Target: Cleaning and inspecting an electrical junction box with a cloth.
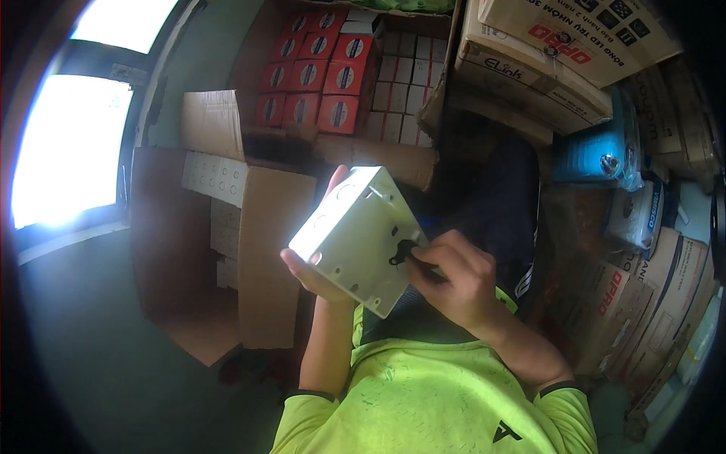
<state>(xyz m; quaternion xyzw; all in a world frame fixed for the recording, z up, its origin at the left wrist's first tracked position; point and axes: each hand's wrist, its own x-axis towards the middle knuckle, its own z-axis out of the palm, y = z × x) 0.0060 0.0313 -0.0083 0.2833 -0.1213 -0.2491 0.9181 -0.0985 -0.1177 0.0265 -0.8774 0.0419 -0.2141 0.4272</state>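
My left hand [317,278] holds a white plastic electrical back box [357,244] by its far left side, palm and fingers behind and below it. The box is tilted, with round knockouts along one side wall and several small holes in its broad face. In my right hand [454,278], thumb and fingers pinch a small dark object [404,251] against that face, near its right edge. The object looks thin and irregular; its exact kind cannot be told, and my fingers partly hide it.
An open cardboard box [272,255] at the left contains white boxes with round knockouts [212,176]. Ahead, another carton [374,153] holds red boxes [338,113] and white boxes [388,96]. Stacked cartons [527,79], a blue plastic-wrapped item [592,142] and more cartons [612,306] line the right.
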